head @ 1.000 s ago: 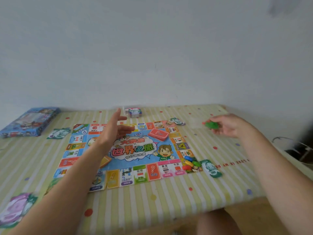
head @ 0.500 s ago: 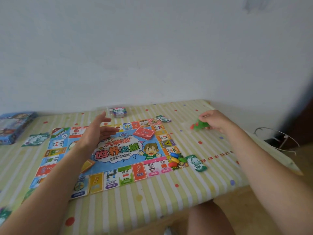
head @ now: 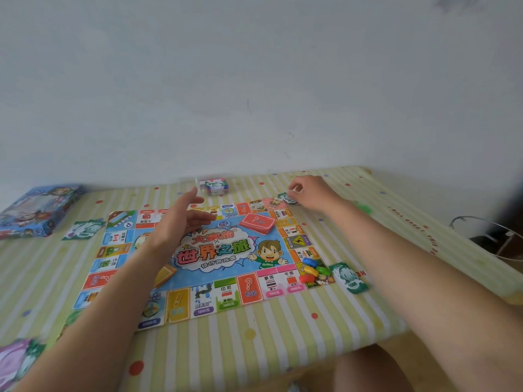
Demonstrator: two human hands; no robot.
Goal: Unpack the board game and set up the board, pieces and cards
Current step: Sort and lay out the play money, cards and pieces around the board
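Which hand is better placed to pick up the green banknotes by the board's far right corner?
Right hand: its fingers are at the banknotes; the left hand hovers open above the board.

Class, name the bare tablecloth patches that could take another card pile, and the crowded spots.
Free: the tablecloth strip between the board and the near edge; the patch left of the board. Crowded: the board's far right corner, by the right hand.

One wide-angle camera, worn on the person's head, looks forward and down from the near edge of the worktop [head: 254, 349], close over the game board [head: 203, 267]. The left hand [head: 181, 222] and right hand [head: 311, 193] reach in from the near side; the far wall [head: 254, 80] fills the upper frame.
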